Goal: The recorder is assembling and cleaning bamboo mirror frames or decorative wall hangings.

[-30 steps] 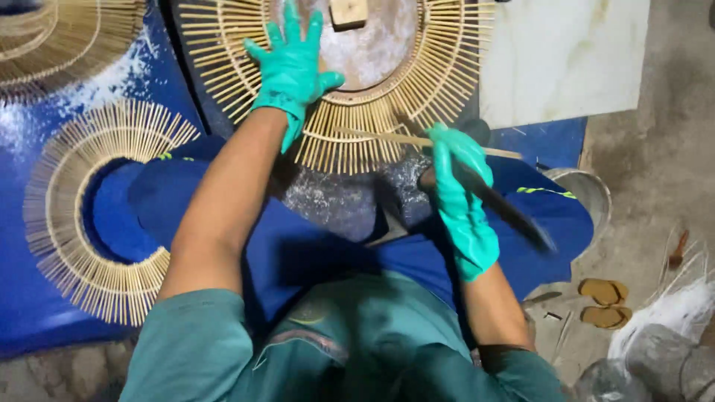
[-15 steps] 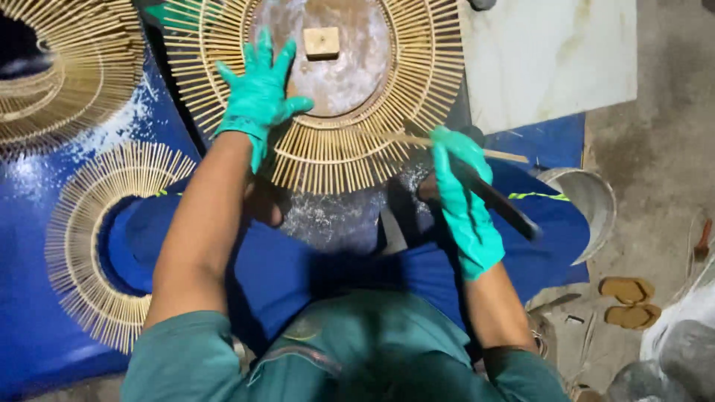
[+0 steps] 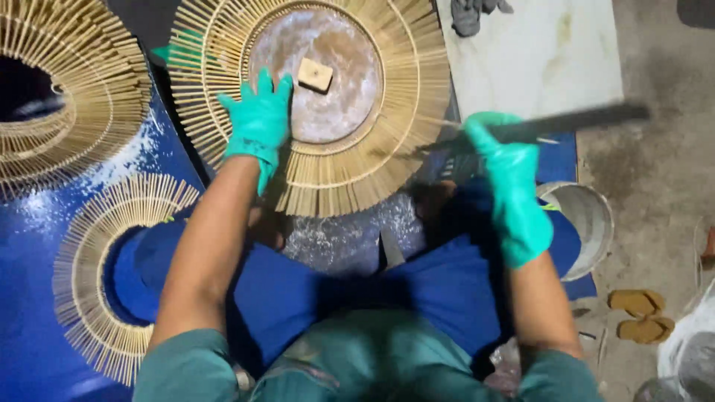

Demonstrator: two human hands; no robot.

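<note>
A round frame of radiating bamboo sticks (image 3: pixel 357 179) lies in front of me around a dusty round disc (image 3: pixel 328 82) with a small wooden block (image 3: pixel 315 74) on it. My left hand (image 3: pixel 257 123), in a green glove, presses flat with fingers spread on the frame's left inner ring. My right hand (image 3: pixel 510 186), also gloved green, grips a long dark tool (image 3: pixel 566 120) that sticks out to the right, blurred, together with a thin bamboo stick (image 3: pixel 439 126) at the frame's right edge.
Two more stick frames lie on blue sheeting: one far left (image 3: pixel 67 89), one lower left (image 3: pixel 104 283). A pale stone slab (image 3: pixel 536 59) is upper right, a grey bucket (image 3: pixel 588 223) right, sandals (image 3: pixel 640 313) on the concrete floor.
The view shifted so the frame sits lower in the picture. My right hand swung the dark tool from pointing down-right up to nearly level. The left hand stays on the frame.
</note>
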